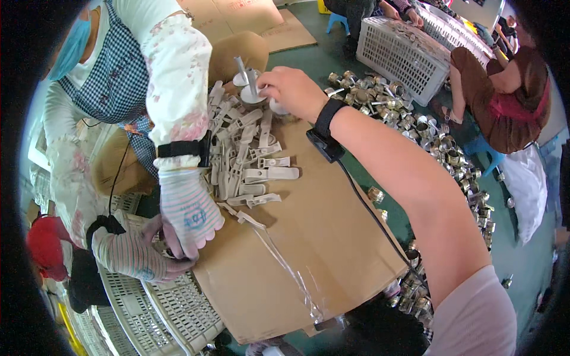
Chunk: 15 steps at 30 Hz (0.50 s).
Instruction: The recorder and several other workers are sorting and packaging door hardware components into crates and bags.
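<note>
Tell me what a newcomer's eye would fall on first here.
Most striking is the heap of pale grey plastic clip-like pieces on the upper left of the brown cardboard surface, with the person's bare right hand at its far end. Next comes the wide scatter of shiny silvery metal parts on the green floor at right, then a co-worker's striped gloves at left.
</note>
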Tool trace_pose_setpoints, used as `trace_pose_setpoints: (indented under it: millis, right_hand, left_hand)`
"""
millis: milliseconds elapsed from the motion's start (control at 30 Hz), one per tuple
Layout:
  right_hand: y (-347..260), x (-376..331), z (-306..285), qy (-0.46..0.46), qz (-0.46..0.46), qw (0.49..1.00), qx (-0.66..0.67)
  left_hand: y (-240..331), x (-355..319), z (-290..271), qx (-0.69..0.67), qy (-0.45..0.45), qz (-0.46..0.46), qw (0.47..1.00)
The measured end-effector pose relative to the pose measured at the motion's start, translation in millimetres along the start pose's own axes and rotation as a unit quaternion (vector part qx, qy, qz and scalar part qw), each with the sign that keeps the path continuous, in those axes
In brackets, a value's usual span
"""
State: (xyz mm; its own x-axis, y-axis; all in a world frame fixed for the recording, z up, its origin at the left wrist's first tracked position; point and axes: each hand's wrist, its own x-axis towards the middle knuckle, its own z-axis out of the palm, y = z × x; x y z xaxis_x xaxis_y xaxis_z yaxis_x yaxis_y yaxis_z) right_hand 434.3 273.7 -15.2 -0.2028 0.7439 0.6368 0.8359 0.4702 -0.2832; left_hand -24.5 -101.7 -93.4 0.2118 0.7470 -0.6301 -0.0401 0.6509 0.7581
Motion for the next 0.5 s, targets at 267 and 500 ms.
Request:
trace_pose_setpoints:
  millis: [267,500]
  right_hand:
    - [-15,-34,-8,0.133,0.066,0.976,0.159]
    - [87,-250,-27,-0.01,0.339,0.939,-0.056]
  left_hand:
    - [-8,2,-30,0.081,0.025,0.002,0.996]
    - [28,4,-5,0.009,0.057,-0.011,0.998]
